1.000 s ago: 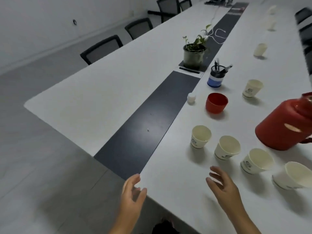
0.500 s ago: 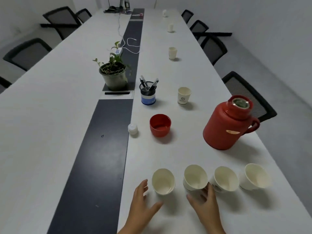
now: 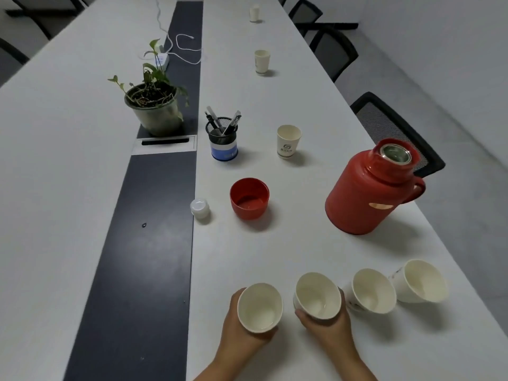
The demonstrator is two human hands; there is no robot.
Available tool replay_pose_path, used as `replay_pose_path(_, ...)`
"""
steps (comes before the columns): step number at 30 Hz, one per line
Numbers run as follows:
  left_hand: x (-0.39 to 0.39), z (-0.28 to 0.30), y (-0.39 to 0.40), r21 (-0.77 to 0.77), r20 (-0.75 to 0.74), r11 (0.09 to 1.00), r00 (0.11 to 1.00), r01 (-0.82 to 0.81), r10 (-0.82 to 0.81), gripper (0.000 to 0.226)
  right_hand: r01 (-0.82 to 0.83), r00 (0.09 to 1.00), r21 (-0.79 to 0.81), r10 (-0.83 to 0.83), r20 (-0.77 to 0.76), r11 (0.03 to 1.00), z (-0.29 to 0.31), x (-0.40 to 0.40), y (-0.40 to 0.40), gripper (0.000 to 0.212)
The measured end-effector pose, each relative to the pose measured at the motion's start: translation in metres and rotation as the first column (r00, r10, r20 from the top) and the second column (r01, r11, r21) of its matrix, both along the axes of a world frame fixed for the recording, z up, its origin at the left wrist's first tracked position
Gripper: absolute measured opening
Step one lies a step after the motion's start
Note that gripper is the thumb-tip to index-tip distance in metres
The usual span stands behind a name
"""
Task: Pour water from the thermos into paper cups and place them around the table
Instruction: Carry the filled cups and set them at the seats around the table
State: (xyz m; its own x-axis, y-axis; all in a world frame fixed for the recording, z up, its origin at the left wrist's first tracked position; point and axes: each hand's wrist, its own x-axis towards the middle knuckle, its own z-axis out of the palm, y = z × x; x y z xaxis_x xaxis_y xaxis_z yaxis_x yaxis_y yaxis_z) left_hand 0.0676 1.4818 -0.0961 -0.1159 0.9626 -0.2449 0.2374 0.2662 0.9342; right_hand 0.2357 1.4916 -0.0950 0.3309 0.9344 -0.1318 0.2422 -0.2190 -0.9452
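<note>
Two cups [image 3: 260, 307], one per hand [image 3: 238, 329]

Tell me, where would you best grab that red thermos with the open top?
Probably by the curved handle on the red thermos: it juts out on the right, toward the table edge, so come from that side with the right hand. The body looks too broad for one hand.

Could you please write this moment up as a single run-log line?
left hand: grips leftmost paper cup | right hand: grips second paper cup | red thermos: upright, uncapped, untouched | red lid cup: beside white stopper
</note>
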Motion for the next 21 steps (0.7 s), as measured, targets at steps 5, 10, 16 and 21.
replay_pose_path(5, -0.02, 0.018, -0.039, 0.021, 0.054, 0.995, 0.994, -0.099, 0.098, 0.068, -0.103, 0.995, 0.061, 0.103, 0.012, 0.993, 0.02, -0.008, -0.024, 0.08)
replay_pose_path(10, -0.045, 0.026, -0.124, 0.041, 0.036, 0.914, 0.915, -0.404, 0.403, 0.075, -0.372, 0.926, 0.117, 0.377, -0.026, 0.921, 0.046, -0.037, -0.052, 0.083)
replay_pose_path(16, -0.062, 0.03, -0.258, 0.078, 0.068, 0.557, 0.562, -0.827, 0.824, 0.083, -0.744, 0.665, 0.015, 0.743, -0.079, 0.668, 0.034, -0.095, -0.108, 0.087)
replay_pose_path(21, -0.06, 0.048, -0.358, 0.062, -0.039, 0.194, 0.192, -0.979, 0.981, 0.068, -0.942, 0.333, -0.004, 0.937, -0.106, 0.335, 0.043, -0.15, -0.175, 0.076)
